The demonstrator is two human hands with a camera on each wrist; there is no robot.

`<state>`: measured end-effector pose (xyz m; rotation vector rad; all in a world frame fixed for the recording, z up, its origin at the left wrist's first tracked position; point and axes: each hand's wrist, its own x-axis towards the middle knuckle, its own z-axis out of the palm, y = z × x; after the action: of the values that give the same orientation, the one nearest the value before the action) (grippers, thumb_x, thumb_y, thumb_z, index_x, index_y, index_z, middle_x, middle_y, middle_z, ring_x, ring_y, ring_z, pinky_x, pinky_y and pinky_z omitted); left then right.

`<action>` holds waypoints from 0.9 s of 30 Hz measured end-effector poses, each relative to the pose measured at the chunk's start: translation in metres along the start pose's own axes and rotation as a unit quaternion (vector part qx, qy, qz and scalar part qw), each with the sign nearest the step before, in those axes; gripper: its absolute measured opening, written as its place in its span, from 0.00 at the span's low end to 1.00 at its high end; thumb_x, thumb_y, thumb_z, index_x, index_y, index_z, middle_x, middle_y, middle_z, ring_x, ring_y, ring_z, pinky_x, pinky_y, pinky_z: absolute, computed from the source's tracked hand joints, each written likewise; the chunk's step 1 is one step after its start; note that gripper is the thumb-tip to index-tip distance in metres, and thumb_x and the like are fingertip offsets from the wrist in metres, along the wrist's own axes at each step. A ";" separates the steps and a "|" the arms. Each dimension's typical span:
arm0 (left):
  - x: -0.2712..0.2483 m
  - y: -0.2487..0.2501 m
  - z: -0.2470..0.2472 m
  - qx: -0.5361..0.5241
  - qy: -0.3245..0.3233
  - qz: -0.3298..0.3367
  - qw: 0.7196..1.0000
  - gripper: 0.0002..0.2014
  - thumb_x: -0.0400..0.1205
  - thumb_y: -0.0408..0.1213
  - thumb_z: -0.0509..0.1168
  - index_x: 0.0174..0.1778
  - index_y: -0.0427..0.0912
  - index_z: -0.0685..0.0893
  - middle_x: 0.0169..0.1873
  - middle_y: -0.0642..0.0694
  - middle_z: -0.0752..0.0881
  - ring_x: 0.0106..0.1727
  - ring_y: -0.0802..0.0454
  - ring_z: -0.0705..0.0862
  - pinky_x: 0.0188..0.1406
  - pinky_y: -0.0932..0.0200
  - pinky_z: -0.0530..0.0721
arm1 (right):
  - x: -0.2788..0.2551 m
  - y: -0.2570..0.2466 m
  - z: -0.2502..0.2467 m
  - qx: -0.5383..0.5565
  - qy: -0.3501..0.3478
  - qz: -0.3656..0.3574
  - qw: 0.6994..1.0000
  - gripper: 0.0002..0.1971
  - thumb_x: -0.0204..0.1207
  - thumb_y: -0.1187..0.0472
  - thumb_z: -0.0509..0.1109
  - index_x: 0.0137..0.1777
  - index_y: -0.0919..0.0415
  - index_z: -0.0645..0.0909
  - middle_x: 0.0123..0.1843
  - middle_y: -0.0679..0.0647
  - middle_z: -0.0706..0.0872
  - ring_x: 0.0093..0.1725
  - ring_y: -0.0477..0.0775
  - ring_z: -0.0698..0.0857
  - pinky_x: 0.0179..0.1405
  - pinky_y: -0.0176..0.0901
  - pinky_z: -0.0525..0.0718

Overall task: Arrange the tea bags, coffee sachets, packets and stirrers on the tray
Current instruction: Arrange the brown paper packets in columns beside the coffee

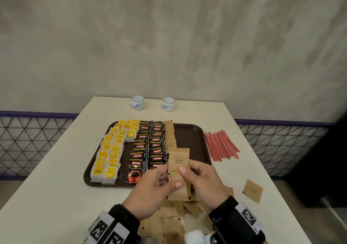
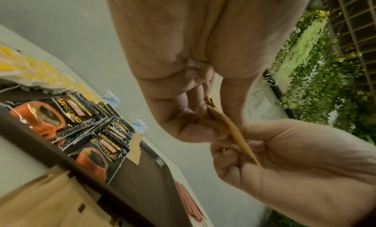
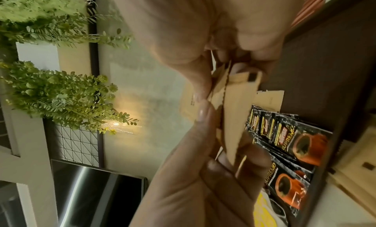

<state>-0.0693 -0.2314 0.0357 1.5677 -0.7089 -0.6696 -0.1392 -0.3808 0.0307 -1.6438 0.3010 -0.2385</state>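
A dark brown tray (image 1: 195,136) holds rows of yellow tea bags (image 1: 110,150), black coffee sachets (image 1: 148,146) and a column of brown sugar packets (image 1: 170,135). Over the tray's near edge both hands hold a small stack of brown sugar packets (image 1: 178,163). My left hand (image 1: 159,183) grips the lower packets, thumb on top. My right hand (image 1: 201,178) pinches the top packet, marked BROWN SUGAR. The stack shows edge-on in the left wrist view (image 2: 231,130) and between the fingers in the right wrist view (image 3: 234,105). Red stirrers (image 1: 220,144) lie on the table right of the tray.
A heap of loose brown packets (image 1: 169,217) lies on the white table (image 1: 56,196) under my wrists, and one lone packet (image 1: 252,190) to the right. Two small white cups (image 1: 153,103) stand at the far edge. The tray's right third is bare.
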 end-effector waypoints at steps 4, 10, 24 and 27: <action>-0.001 -0.003 0.002 0.017 0.046 -0.002 0.999 0.18 0.79 0.30 0.69 0.63 0.51 0.83 0.53 0.56 0.90 0.57 0.58 0.87 0.64 0.49 0.82 | -0.003 0.002 0.006 0.019 0.002 0.020 1.000 0.12 0.84 0.60 0.64 0.62 0.54 0.86 0.55 0.51 0.92 0.57 0.50 0.89 0.63 0.55 0.85; 0.000 -0.006 -0.002 0.017 0.022 -0.025 0.999 0.19 0.80 0.27 0.67 0.64 0.50 0.82 0.54 0.53 0.90 0.58 0.56 0.87 0.65 0.47 0.82 | 0.002 0.006 -0.005 0.020 0.015 0.048 0.999 0.11 0.83 0.61 0.64 0.59 0.54 0.87 0.54 0.54 0.92 0.56 0.56 0.90 0.60 0.64 0.86; 0.001 -0.006 0.002 0.033 0.010 -0.010 0.999 0.23 0.81 0.26 0.65 0.68 0.53 0.78 0.58 0.56 0.88 0.63 0.58 0.84 0.68 0.50 0.80 | -0.005 0.006 0.012 0.021 0.084 0.023 0.996 0.08 0.80 0.61 0.69 0.50 0.52 0.90 0.45 0.48 0.93 0.49 0.48 0.91 0.49 0.41 0.88; -0.001 -0.007 0.003 0.008 0.014 -0.016 1.000 0.19 0.83 0.32 0.64 0.69 0.51 0.78 0.59 0.56 0.88 0.62 0.59 0.84 0.66 0.53 0.81 | -0.007 0.008 0.014 0.026 0.096 0.022 0.995 0.07 0.79 0.60 0.70 0.49 0.52 0.90 0.45 0.47 0.93 0.48 0.47 0.91 0.50 0.43 0.88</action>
<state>-0.0715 -0.2322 0.0285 1.6023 -0.6706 -0.6658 -0.1419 -0.3656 0.0218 -1.5643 0.4740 -0.3692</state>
